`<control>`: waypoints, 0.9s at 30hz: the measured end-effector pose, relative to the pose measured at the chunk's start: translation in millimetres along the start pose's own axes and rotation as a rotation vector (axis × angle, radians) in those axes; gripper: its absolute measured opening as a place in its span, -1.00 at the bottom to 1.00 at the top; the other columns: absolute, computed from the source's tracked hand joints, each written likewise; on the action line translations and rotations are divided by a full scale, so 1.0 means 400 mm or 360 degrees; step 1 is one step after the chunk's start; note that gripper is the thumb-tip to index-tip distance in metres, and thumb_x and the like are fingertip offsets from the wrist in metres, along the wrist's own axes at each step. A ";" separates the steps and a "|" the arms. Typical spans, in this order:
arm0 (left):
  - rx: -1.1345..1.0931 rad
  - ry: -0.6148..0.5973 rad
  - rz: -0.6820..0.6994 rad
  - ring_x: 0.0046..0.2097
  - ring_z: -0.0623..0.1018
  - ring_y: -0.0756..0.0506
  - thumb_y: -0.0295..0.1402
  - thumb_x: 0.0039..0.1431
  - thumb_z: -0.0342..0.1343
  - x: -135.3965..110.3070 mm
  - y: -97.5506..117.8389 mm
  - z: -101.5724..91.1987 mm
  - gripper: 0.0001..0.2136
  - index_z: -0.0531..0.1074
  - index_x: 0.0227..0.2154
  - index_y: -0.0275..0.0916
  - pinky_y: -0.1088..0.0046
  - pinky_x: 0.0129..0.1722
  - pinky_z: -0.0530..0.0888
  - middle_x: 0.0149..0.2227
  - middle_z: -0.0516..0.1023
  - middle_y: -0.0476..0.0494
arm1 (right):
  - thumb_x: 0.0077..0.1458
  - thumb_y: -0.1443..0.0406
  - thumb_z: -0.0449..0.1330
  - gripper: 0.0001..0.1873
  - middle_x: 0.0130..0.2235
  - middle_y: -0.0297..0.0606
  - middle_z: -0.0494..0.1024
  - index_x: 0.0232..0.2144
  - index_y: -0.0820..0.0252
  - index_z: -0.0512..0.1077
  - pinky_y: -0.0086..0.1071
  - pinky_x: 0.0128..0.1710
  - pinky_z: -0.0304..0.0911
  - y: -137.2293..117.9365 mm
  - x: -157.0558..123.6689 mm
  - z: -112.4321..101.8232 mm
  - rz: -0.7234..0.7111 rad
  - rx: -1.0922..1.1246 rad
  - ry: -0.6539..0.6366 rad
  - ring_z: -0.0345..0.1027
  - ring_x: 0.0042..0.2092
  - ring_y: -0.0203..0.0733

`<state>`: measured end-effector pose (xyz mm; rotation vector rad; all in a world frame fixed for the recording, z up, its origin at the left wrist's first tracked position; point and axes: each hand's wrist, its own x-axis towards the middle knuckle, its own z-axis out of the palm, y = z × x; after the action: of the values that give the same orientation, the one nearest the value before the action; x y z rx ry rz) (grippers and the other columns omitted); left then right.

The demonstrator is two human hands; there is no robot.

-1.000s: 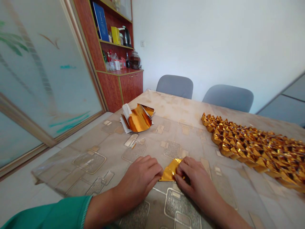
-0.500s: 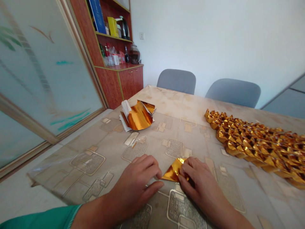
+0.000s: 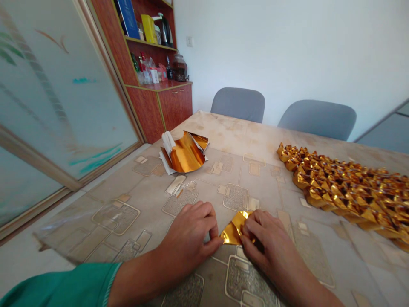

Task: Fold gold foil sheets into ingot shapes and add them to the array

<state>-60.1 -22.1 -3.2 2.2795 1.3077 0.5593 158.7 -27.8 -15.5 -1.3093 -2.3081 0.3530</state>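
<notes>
Head view: left hand [image 3: 191,232] and right hand [image 3: 265,241] grip the folded gold foil [image 3: 232,230] tightly; packet [image 3: 167,148] holds foil sheets [image 3: 188,156]

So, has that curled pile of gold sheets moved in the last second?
No. The pile of gold sheets lies against the same printed squares of the tablecloth as before; only the view shifted a little.

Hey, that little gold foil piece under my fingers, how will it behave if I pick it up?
The small folded gold foil sheet probably weighs almost nothing and flops, being thin. Its creases look sharp, so it likely holds shape yet dents easily. The glossy surface may slide on the patterned plastic table cover.
</notes>
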 end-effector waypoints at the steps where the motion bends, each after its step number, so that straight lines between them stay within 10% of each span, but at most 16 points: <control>1: 0.0010 -0.0008 -0.0004 -0.23 0.39 -0.11 -0.46 0.07 0.21 0.000 0.000 0.001 -0.87 0.40 -0.53 -0.23 0.31 -0.23 0.23 -0.35 0.42 -0.02 | 0.11 0.43 0.14 -0.83 -0.38 -0.28 0.40 -0.49 0.13 0.33 -0.30 -0.33 0.06 0.000 0.000 0.001 0.0004 -0.0001 0.0009 0.26 -0.32 -0.13; 16: 0.0129 0.0037 0.0381 -0.03 0.42 -0.13 -0.38 0.28 0.10 0.001 0.006 -0.016 -0.83 0.46 -0.10 -0.09 0.29 -0.05 0.36 -0.05 0.47 -0.08 | 0.01 0.45 0.17 -0.83 -0.38 -0.31 0.39 -0.46 0.12 0.25 -0.31 -0.33 0.10 -0.007 0.001 0.003 0.0036 -0.0116 0.0069 0.27 -0.32 -0.13; 21: 0.0531 -0.0078 0.0921 -0.26 0.42 -0.11 -0.45 0.36 -0.07 -0.008 0.020 -0.010 -0.81 0.46 -0.18 -0.27 0.34 -0.23 0.38 -0.30 0.50 -0.13 | 0.03 0.43 0.16 -0.83 -0.36 -0.28 0.40 -0.45 0.12 0.23 -0.28 -0.31 0.11 -0.008 0.001 0.006 0.0011 -0.0141 0.0091 0.26 -0.30 -0.11; 27: 0.0534 -0.0150 0.0903 -0.25 0.39 -0.12 -0.44 0.36 -0.09 -0.029 0.009 -0.007 -0.79 0.40 -0.05 -0.29 0.32 -0.22 0.37 -0.28 0.47 -0.15 | 0.03 0.48 0.11 -0.83 -0.34 -0.27 0.40 -0.39 0.13 0.25 -0.26 -0.28 0.12 -0.005 -0.001 -0.006 0.0007 -0.0083 -0.0018 0.26 -0.27 -0.09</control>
<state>-64.6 -33.3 -0.6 2.9364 0.7366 0.4223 158.7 -29.3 -12.7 -1.3408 -2.3387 0.3048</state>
